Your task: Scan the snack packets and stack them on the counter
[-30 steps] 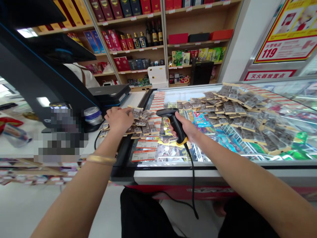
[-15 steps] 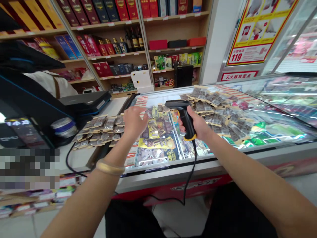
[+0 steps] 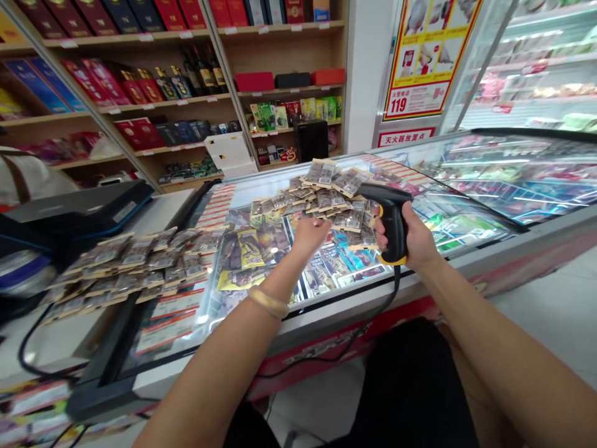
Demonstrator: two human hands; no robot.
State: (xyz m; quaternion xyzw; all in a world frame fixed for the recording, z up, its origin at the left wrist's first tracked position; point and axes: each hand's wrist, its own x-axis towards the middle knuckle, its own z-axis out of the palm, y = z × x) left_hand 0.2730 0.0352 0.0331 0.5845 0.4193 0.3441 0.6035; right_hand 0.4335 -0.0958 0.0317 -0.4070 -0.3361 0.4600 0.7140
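My right hand [image 3: 417,239] is closed around the grip of a black barcode scanner [image 3: 390,214] with yellow trim. The scanner's head points left over a heap of small grey packets [image 3: 326,190] on the glass lid of a chest freezer [image 3: 466,221]. Its black cable [image 3: 373,317] hangs down over the freezer's front. My left hand [image 3: 310,235] hovers just left of the scanner, near that heap's front edge, with fingers loosely bent and nothing seen in them. A second spread of the same packets [image 3: 125,261] lies further left.
A black till unit [image 3: 79,211] stands at the left, with a person in a pale top [image 3: 28,177] behind it. Wooden shelves [image 3: 280,93] of boxes and bottles line the back wall. A white box [image 3: 231,152] sits beyond the freezer. A glass-door fridge [image 3: 527,74] stands at the right.
My left hand left the left-hand spread of packets and swung right to the heap by the scanner. The view turned right, and the scanner hand stayed closed.
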